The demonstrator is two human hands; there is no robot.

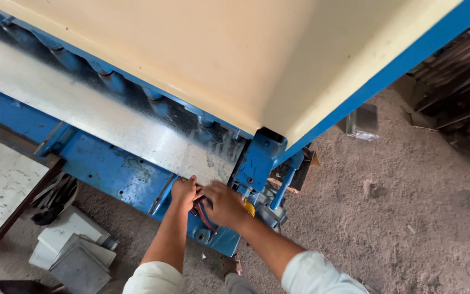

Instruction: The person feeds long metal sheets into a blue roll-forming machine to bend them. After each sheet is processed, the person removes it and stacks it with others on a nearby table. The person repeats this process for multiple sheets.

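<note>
Your left hand point(183, 191) and right hand point(221, 204) are both closed on the near edge of the galvanised sheet point(110, 117), which lies fed into the blue shearing machine point(259, 158), apparently still uncut.

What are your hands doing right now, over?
Left hand on edge of metal sheet. Right hand beside it, by red-handled tool; grip unclear. Sheet lies flat on blue machine. Nothing blocking hands.

dull galvanized metal sheet point(110, 117), scratched
</note>
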